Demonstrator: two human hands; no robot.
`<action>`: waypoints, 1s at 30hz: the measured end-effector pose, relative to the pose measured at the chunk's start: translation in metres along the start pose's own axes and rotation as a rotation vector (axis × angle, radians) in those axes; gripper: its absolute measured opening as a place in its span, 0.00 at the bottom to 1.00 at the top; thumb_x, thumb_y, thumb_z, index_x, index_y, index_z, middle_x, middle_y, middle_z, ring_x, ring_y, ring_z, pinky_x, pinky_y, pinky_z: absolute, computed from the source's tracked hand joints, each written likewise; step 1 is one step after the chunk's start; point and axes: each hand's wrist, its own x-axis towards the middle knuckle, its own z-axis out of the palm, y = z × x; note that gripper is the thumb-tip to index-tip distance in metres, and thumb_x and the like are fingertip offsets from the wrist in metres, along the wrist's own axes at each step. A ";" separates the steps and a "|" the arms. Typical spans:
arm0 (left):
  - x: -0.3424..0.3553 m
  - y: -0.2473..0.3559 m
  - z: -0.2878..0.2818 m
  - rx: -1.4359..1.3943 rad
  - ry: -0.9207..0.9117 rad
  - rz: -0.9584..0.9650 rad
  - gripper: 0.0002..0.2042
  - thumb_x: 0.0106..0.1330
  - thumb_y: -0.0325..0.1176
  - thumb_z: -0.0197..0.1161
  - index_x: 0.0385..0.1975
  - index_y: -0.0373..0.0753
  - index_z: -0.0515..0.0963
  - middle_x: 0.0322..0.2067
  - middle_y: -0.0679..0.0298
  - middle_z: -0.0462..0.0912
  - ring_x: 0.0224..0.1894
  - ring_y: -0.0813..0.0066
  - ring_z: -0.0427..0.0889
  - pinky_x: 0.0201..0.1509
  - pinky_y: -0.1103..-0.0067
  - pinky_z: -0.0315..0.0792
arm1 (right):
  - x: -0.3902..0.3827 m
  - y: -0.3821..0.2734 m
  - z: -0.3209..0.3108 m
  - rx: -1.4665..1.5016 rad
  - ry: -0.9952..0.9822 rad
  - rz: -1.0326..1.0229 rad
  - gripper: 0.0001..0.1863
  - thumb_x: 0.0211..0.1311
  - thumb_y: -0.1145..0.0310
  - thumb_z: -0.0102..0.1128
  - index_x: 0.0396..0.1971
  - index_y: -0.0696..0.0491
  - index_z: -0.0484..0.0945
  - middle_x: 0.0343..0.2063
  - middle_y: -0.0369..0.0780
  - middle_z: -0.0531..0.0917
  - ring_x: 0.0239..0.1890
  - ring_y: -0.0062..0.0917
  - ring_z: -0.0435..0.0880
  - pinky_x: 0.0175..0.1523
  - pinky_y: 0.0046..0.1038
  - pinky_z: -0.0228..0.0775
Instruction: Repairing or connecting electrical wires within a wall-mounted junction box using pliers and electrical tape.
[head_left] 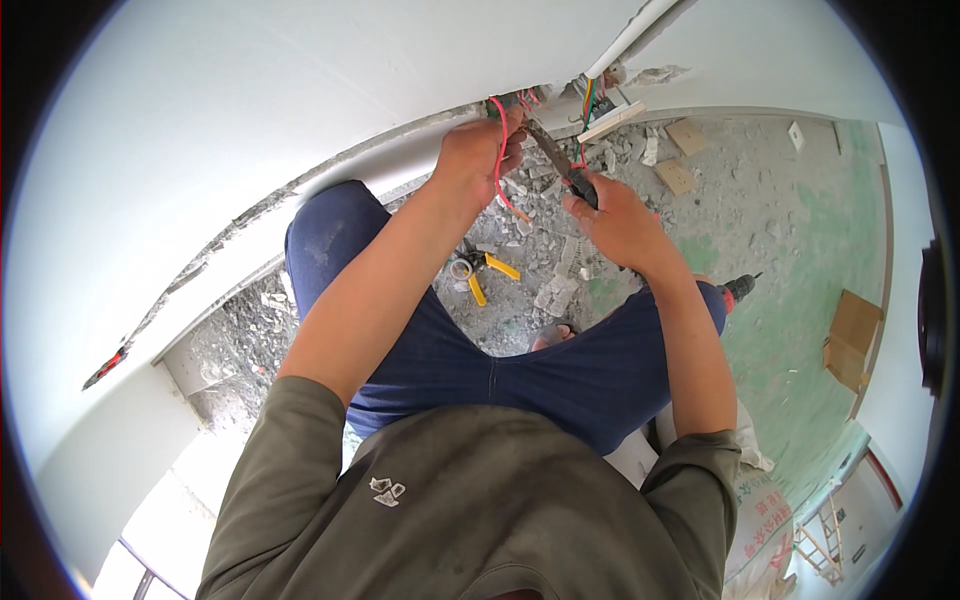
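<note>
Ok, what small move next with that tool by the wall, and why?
I'd probably ease the left hand slightly clear before moving the tool: the right hand grips its handle, its far end reaches close to the left fingers, and a red wire hangs across the left hand.

Light is bright and mostly even, strongest at the lower left, where a patch burns out to white. The white wall (260,100) looks pale and washed out, while the dark shirt (480,510) keeps its folds. Shadows are soft. Straight edges bow toward a black, bluish-fringed rim. The red wire (503,135) reads clearly; the ladder (822,545) is small and stretched.
</note>
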 end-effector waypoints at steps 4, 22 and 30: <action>0.002 -0.001 -0.003 -0.024 -0.018 0.006 0.15 0.57 0.40 0.70 0.36 0.36 0.79 0.33 0.62 0.78 0.37 0.72 0.75 0.45 0.73 0.76 | 0.004 0.013 0.008 0.047 -0.007 0.017 0.16 0.63 0.61 0.56 0.39 0.59 0.73 0.17 0.39 0.74 0.20 0.25 0.71 0.29 0.30 0.64; -0.006 -0.002 0.008 -0.037 0.059 0.096 0.11 0.59 0.35 0.68 0.27 0.33 0.77 0.25 0.62 0.78 0.24 0.75 0.73 0.28 0.80 0.70 | 0.006 0.018 0.016 0.096 0.031 -0.016 0.16 0.65 0.64 0.54 0.48 0.57 0.74 0.18 0.37 0.74 0.20 0.21 0.71 0.29 0.25 0.64; -0.001 0.000 -0.001 -0.086 -0.034 -0.014 0.13 0.57 0.38 0.71 0.33 0.38 0.78 0.30 0.65 0.75 0.36 0.73 0.73 0.46 0.72 0.74 | 0.010 0.018 0.009 0.818 -0.333 0.149 0.12 0.66 0.69 0.51 0.45 0.60 0.74 0.20 0.34 0.74 0.19 0.17 0.71 0.24 0.21 0.65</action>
